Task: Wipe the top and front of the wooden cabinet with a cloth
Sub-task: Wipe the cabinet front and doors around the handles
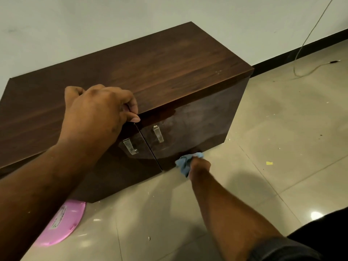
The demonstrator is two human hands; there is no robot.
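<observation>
A person's right hand [199, 166], closed around a blue cloth [185, 162], presses it low on the cabinet [169, 72] front beside the floor [282, 147]; the left hand [98, 112], fingers curled and empty, grips the top's front edge.

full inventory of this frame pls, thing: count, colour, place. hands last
wooden cabinet: 1, dark brown, on the floor against the wall
door handles: 2, silver, one on each front door either side of the centre seam
cloth: 1, light blue, at the bottom edge of the right door
pink disc: 1, pink with a label, flat on the floor by the cabinet's near left corner, partly hidden by the left arm
cable: 1, pale, hanging down the wall and looping on the floor at far right
yellow scrap: 1, yellow, on the floor right of the cabinet
floor tiles: beige, glossy, speckled with debris
left hand: 1, resting on the cabinet's top front edge
right hand: 1, gripping the cloth against the cabinet's front
</observation>
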